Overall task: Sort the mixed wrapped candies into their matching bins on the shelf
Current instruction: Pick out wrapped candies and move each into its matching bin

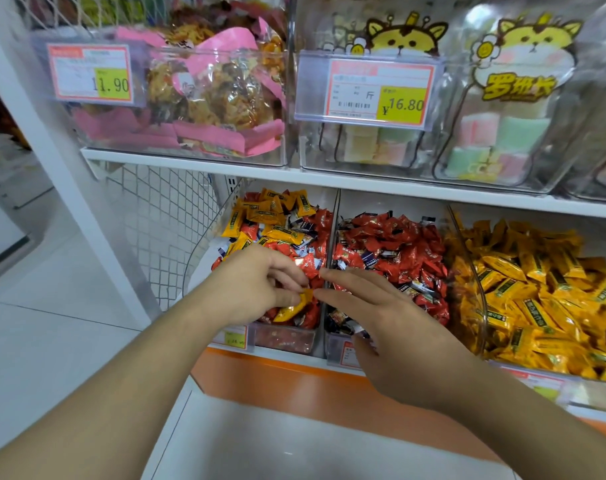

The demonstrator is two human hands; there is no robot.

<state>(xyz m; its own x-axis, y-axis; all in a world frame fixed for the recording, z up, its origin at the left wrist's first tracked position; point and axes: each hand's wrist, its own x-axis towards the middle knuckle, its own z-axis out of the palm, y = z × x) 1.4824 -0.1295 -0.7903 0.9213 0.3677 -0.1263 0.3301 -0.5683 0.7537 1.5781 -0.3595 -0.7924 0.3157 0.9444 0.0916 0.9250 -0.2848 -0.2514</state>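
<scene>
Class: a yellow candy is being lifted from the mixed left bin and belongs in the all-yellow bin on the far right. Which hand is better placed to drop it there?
The right hand: it is open over the red middle bin, nearer the yellow bin. The left hand pinches the yellow candy beside its fingertips, so a handover looks easy.

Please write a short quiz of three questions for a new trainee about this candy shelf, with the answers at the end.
1. True or false: the left hand pinches a yellow candy over the mixed bin.
2. Which bin on the lower shelf holds almost only red candies? A. the left bin B. the middle bin C. the right bin
3. Fill in: the right hand is ____, its fingers stretched toward the left hand.

Key: 1 true; 2 B; 3 open
</scene>
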